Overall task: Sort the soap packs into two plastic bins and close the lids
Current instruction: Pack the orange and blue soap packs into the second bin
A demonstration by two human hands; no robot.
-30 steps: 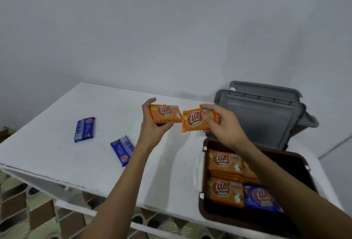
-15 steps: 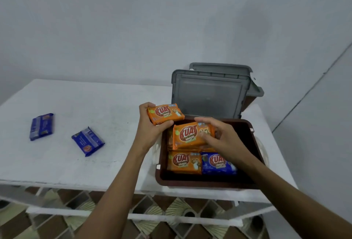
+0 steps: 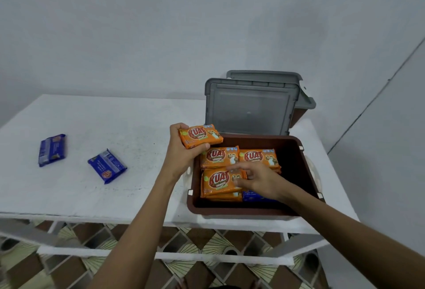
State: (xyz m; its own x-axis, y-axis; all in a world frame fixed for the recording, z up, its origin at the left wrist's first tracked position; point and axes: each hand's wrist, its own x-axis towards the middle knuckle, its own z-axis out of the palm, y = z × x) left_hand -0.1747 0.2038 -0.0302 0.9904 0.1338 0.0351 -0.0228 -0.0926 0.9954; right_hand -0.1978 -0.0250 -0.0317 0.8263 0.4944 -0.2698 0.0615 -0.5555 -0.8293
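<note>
My left hand (image 3: 184,150) grips an orange soap pack (image 3: 200,135) just above the left rim of the open brown bin (image 3: 296,169). My right hand (image 3: 255,180) is inside the bin, its loose fingers touching the right end of an orange pack (image 3: 218,180) that lies on a stack. Two more orange packs (image 3: 257,157) lie at the back of the bin, and a blue pack (image 3: 251,196) shows partly under my right wrist. The bin's grey lid (image 3: 250,109) stands upright. Two blue packs (image 3: 51,149) (image 3: 107,165) lie on the white table (image 3: 128,127).
A second brown bin with a grey lid (image 3: 301,104) stands behind the open one, mostly hidden. The table's front edge runs below the bin, with a white frame and patterned floor tiles (image 3: 184,249) underneath. A wall closes the back and right.
My right hand lowered its orange pack onto the stack in the bin and loosened its fingers. My left hand kept its pack and stayed by the bin's left rim. The view shifted slightly.
</note>
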